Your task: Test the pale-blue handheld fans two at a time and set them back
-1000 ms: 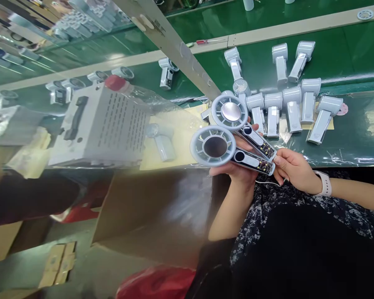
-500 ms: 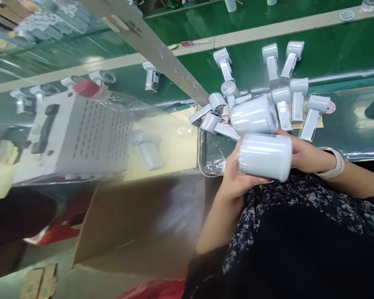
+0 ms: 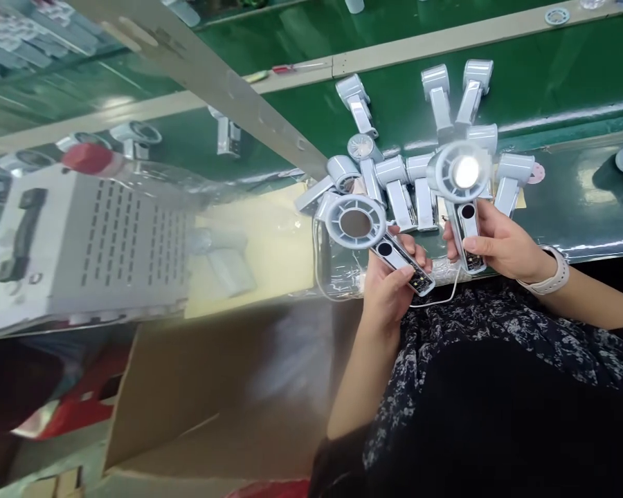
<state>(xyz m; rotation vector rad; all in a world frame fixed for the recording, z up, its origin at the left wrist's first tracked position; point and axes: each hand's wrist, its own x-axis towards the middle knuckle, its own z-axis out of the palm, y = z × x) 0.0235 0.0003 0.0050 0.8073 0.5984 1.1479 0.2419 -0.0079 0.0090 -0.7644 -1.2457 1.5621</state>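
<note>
There's the left hand (image 3: 389,294) wrapped firmly around a pale handheld fan (image 3: 356,225), gripping the handle (image 3: 397,259) with its circuit board (image 3: 420,280) exposed! The right hand (image 3: 498,242) clasps a 2nd fan (image 3: 459,173) just as tightly, and both are up just above the green table (image 3: 565,90), right beside a heap of fan housings (image 3: 399,190) and a clear plastic bag (image 3: 340,273).

Left hand (image 3: 389,294) and right hand (image 3: 501,242) now spread apart; left fan (image 3: 354,223) and right fan (image 3: 459,171) turned from end-on to face-up.
</note>
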